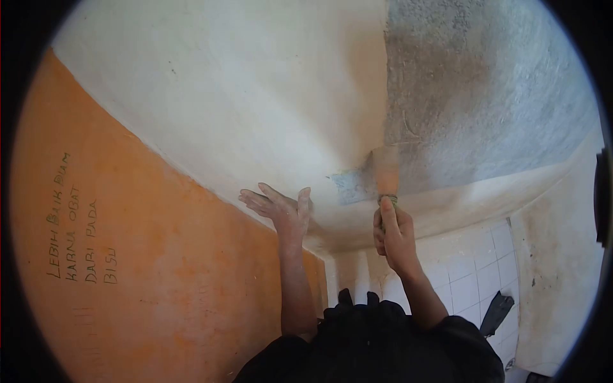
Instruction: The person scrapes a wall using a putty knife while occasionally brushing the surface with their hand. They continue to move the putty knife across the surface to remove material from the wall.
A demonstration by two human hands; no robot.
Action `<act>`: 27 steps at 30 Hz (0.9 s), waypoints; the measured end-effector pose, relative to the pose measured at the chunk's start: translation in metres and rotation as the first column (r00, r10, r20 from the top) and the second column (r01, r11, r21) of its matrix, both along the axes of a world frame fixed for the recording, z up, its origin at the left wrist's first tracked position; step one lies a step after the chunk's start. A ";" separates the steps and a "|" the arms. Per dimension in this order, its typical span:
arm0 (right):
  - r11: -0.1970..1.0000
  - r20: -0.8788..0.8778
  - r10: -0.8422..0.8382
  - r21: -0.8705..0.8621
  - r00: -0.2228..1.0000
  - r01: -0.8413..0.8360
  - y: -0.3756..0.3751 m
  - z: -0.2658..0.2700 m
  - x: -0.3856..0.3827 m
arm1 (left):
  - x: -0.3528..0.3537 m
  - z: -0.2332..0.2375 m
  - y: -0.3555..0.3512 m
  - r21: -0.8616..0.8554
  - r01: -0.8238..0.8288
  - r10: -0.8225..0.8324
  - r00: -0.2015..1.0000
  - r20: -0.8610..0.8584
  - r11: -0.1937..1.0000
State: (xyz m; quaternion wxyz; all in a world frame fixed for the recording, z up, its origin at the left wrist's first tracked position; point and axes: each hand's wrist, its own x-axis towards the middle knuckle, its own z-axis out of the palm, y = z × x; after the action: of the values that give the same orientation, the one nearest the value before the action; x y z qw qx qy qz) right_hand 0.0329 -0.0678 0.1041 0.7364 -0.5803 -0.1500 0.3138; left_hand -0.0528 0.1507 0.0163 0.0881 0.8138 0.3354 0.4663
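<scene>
My right hand is wrapped round the handle of a scraper, thumb along the top. Its flat, widening blade meets the wall where white paint borders a rough grey patch; the blade's far edge is blurred. Just left of the blade is a small bluish patch. My left hand is held up with fingers spread and nothing in it, overlapping the lower part of the white surface near the orange wall. Pale dust coats its fingers and forearm.
An orange wall with handwritten words runs along the left. White tiles are below on the right, with a dark object over them. A stained pale wall stands at the far right.
</scene>
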 end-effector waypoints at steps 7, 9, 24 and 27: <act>0.999 0.012 0.023 -0.029 1.000 -0.023 -0.001 -0.004 -0.004 | 0.004 0.002 0.006 0.048 -0.021 0.021 1.000 0.014 0.999; 0.999 0.018 0.018 -0.037 1.000 -0.017 0.001 -0.003 -0.005 | 0.004 -0.001 0.002 0.062 -0.015 0.015 1.000 0.010 0.998; 0.994 0.012 0.040 -0.104 0.999 -0.039 -0.001 -0.008 -0.006 | 0.007 -0.001 0.008 0.109 -0.034 0.031 0.999 0.033 0.993; 0.999 0.048 0.016 0.032 0.999 -0.017 0.001 0.000 -0.012 | -0.001 -0.002 0.001 -0.010 -0.013 0.012 1.000 -0.011 1.000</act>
State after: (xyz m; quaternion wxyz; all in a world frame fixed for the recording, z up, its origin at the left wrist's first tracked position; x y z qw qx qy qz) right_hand 0.0210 -0.0665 0.1040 0.7393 -0.5743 -0.1776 0.3034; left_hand -0.0541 0.1517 0.0144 0.0873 0.8138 0.3432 0.4609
